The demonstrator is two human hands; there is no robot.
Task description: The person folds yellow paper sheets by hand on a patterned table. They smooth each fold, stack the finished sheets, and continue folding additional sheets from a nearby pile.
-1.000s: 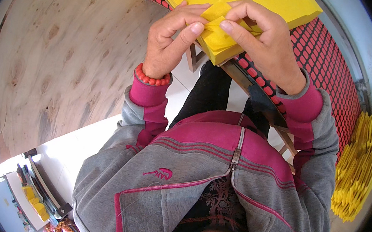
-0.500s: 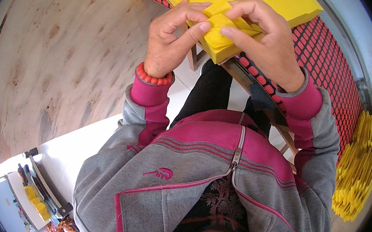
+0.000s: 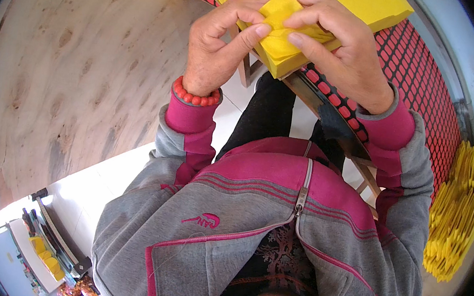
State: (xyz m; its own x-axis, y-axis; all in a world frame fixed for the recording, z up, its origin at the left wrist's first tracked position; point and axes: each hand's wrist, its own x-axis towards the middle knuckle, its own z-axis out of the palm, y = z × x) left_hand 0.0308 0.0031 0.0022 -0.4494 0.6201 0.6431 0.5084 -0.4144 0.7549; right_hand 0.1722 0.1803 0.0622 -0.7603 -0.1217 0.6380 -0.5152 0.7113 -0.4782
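Gripping folded yellow paper [image 3: 281, 8] at its left edge with thumb and finger of left hand [image 3: 216, 47], at its right side with thumb and fingers of right hand [image 3: 345, 49]. Clamped on from both sides, with narrow gap between fingertips. Held over near corner of yellow stack [image 3: 373, 2]; cannot tell if touching it. Showing red-and-black mat [image 3: 413, 68] beneath stack and out past its right edge. Hemmed in left of stack by large wooden board [image 3: 71, 73], overlapped in view by left hand; cannot tell depth between. Leaving white floor [image 3: 230, 110] and black trousers [image 3: 259, 115] visible below stack's near corner. Also showing yellow bundle [image 3: 453, 220] lower right of stack, beside mat.
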